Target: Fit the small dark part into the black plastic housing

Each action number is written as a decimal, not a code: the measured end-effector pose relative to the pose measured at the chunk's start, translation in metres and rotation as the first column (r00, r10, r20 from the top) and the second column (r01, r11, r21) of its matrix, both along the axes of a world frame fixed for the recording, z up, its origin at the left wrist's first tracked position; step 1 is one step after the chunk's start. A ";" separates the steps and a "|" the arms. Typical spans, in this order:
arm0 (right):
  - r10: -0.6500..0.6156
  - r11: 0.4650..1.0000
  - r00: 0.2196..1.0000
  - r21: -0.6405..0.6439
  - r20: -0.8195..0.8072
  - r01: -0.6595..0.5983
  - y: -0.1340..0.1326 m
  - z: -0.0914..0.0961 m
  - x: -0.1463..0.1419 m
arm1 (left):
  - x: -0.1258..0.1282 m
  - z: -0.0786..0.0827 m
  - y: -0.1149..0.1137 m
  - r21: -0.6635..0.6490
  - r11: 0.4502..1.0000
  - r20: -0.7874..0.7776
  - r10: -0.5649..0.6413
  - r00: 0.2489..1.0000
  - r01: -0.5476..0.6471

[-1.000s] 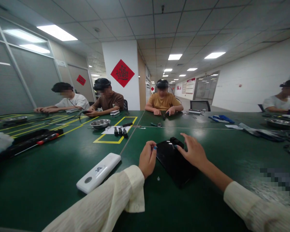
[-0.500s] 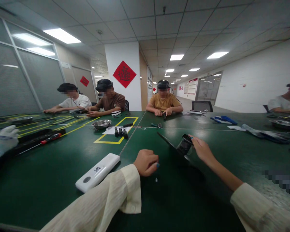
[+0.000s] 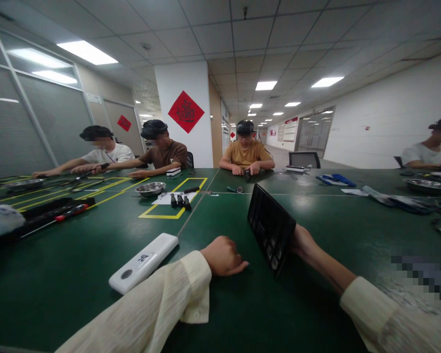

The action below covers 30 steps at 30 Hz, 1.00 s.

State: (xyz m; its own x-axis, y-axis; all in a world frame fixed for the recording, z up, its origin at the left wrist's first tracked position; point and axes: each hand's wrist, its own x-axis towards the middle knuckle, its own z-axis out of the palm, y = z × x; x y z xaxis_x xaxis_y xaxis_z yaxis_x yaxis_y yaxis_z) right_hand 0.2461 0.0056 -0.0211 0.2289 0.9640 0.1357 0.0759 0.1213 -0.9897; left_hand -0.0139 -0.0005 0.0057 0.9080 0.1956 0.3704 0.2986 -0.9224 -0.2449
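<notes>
My right hand [image 3: 306, 241] grips a black tablet [image 3: 271, 228] by its right side, with the fingers partly hidden behind it. The tablet is held up at a tilt above the green table, its glossy face turned to the left and reflecting light. Left of it, apart from it, my left hand [image 3: 224, 257] is low over the table. Its fingers are curled in and the thumb side points right; what the fingertips hold, if anything, is hidden. A white power bank [image 3: 144, 263] marked 26 lies beside my left forearm.
Past my left hand are a metal bowl [image 3: 150, 189], several small black cylinders [image 3: 181, 201] and a yellow tape frame [image 3: 161, 215]. A red-handled screwdriver [image 3: 61, 218] is at the left. Blue gloves [image 3: 336, 180] lie far right. Several people sit around the table.
My right hand has turned the tablet from nearly edge-on, its rear mount showing, to face left. My left hand has shifted slightly nearer, and the tiny shiny piece below it no longer shows.
</notes>
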 end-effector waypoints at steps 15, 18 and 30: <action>0.251 0.922 0.933 -0.230 -0.259 -0.312 -0.035 0.024 -0.045 | 0.015 0.002 -0.001 -0.894 0.349 0.426 0.856 0.294 0.280; 0.258 0.920 0.940 -0.240 -0.223 -0.310 -0.033 0.021 -0.044 | 0.017 -0.003 -0.001 -0.879 0.308 0.413 0.872 0.262 0.363; 0.330 0.925 0.939 -0.169 -0.096 -0.342 -0.028 0.007 -0.041 | 0.015 -0.004 0.000 -0.847 0.417 0.512 0.809 0.289 0.330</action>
